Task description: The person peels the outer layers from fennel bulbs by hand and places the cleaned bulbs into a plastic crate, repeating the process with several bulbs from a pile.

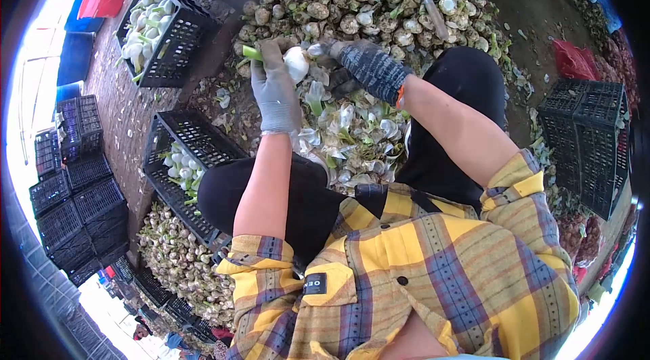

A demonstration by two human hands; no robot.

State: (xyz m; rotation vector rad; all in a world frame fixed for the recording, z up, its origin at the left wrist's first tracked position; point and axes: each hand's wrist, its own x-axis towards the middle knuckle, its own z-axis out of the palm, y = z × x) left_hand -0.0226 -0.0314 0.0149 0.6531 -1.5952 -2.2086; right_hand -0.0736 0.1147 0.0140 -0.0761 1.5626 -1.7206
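Note:
My left hand (275,89), in a light grey glove, is closed around a white garlic bulb (296,64) whose green stem end points out to the left. Touching the bulb's right side are the fingers of my right hand (359,65), in a dark knitted glove; what they pinch, perhaps a bit of skin, is too small to name. Beyond both hands lies a heap of dirty unpeeled bulbs (338,5). Peeled skins and leaf scraps (355,137) cover the ground between my knees.
A black crate of cleaned bulbs (169,55) stands at the upper left, another crate (203,133) beside my left knee. Stacked black crates (81,204) are at far left, more crates (582,143) at right. A red bucket (101,1) and second bulb heap (179,252) also show.

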